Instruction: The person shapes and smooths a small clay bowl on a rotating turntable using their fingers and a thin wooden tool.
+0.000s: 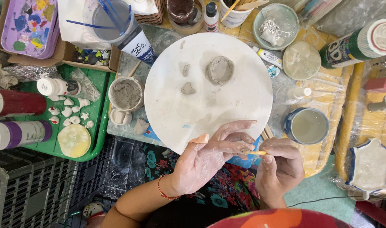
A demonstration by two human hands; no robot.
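White board point(180, 105); wooden stick point(256, 153) lies crosswise, tip left

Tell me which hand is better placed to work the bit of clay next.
Probably the right hand: it grips the small stick, tip at the left hand, whose palm lies open with the clay at its fingers.

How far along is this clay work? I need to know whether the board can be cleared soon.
Done: a small clay ring pot stands formed on the round white board. In hand: the left hand, clay-smeared, lies palm up while the right hand works a small wooden tool at its fingers. Left: two loose clay lumps lie unshaped.
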